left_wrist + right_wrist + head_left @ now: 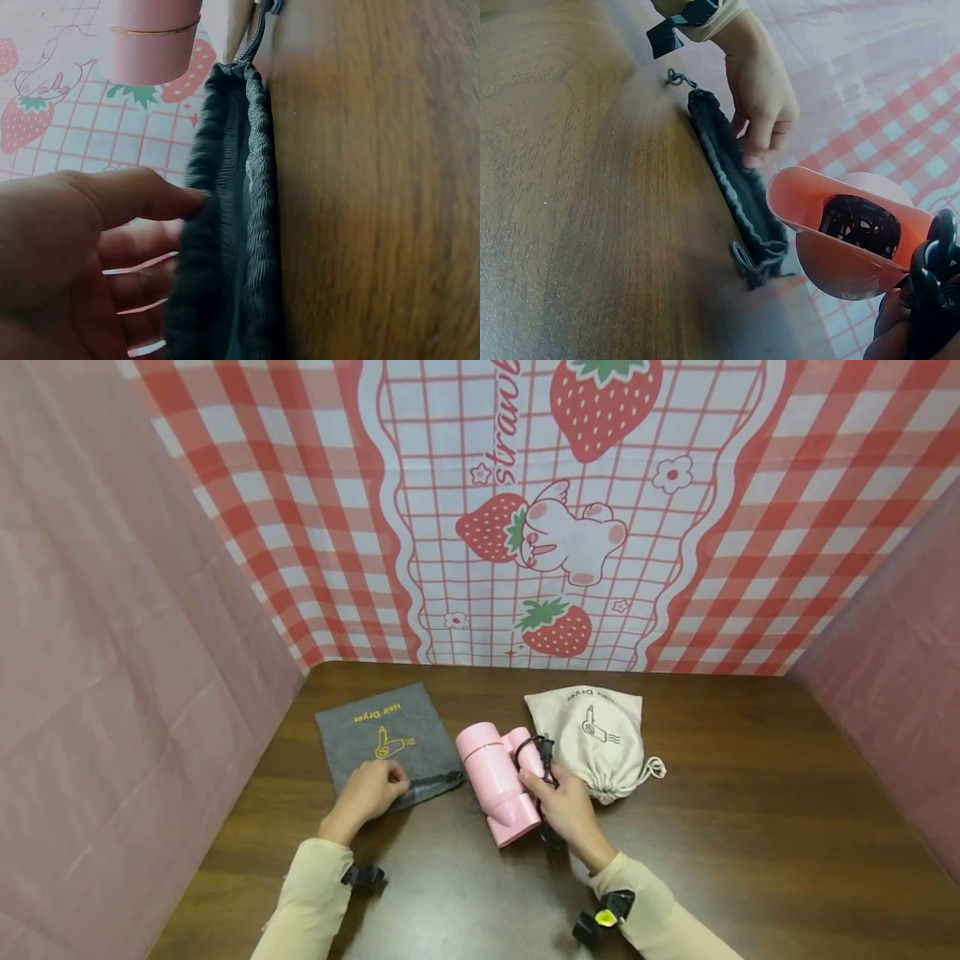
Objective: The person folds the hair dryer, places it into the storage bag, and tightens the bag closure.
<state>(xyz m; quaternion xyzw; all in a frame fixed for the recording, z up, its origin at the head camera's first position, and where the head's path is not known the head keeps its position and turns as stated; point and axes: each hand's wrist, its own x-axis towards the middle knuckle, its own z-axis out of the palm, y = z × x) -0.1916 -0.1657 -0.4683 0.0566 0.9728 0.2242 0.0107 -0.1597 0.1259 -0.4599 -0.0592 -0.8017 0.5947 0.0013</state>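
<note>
A pink hair dryer (491, 775) is in my right hand (572, 814), which grips it by the handle together with its bundled black cord (552, 837). The nozzle (855, 259) faces the camera in the right wrist view, with a dark grille inside. To the left, a grey drawstring pouch (352, 739) with yellow "Hair Dryer" print lies on the table. My left hand (372, 789) pinches the upper edge of its mouth (229, 150), between thumb and fingers. The mouth gapes; the dryer is outside it, just to the right.
A cream drawstring pouch (596, 739) with a dryer drawing lies behind my right hand, its cord loop (655, 767) on the right. The brown wooden table (750, 827) meets a strawberry-print cloth (525, 635) at the back and pink cloth at both sides.
</note>
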